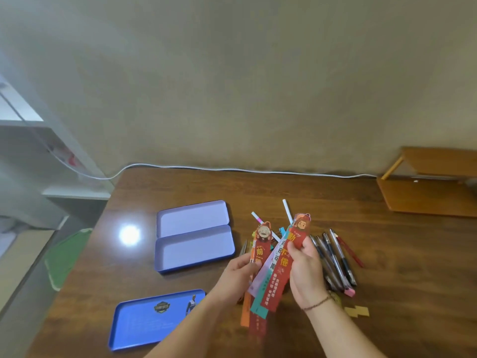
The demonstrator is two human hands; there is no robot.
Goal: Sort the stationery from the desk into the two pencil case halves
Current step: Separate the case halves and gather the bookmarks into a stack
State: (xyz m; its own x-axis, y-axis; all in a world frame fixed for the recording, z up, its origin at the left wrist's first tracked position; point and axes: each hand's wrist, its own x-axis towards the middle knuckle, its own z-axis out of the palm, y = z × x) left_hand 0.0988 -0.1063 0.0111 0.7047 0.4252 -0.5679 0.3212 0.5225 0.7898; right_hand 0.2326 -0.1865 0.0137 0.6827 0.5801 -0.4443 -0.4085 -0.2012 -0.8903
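Observation:
An open lilac pencil case (193, 236) lies on the brown desk, its two halves side by side and nothing inside. To its right, both hands hold a fanned bunch of long paper bookmarks above the desk. My left hand (238, 275) grips the bookmark with a bearded cartoon figure (261, 248). My right hand (307, 270) pinches a red bookmark with a cartoon head (289, 257). Several pens (335, 257) lie on the desk just right of my right hand. Two white pens (287, 210) stick out behind the bookmarks.
A blue tin lid (144, 319) lies near the desk's front left. A pink eraser (349, 291) and a yellow paper piece (357, 311) sit by my right wrist. A white cable (232, 169) runs along the wall. A wooden shelf (426, 192) stands at the back right.

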